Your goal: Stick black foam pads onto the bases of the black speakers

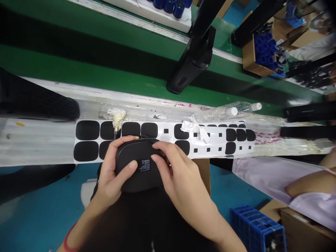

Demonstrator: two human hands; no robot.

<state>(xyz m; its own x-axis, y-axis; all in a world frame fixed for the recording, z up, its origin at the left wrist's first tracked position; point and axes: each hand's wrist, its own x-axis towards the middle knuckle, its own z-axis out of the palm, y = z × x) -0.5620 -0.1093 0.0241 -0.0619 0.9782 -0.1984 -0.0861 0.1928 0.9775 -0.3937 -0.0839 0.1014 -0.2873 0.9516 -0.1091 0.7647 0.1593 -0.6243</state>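
Observation:
My left hand (114,173) and my right hand (175,171) both grip a black rounded device (136,176), held over my lap with its label side up. My left thumb rests beside the small white-print label (144,165). The fingertips of my right hand press on the device's right upper edge. Just beyond it, white backing sheets (168,140) lie on the bench edge, carrying several black rounded pads (86,130).
A clear plastic bottle (223,112) lies on the bench. A black unit (193,63) stands on the green conveyor (78,63). Another person in a white sleeve (283,178) sits at the right. A blue crate (257,227) and a cardboard box (307,227) sit low right.

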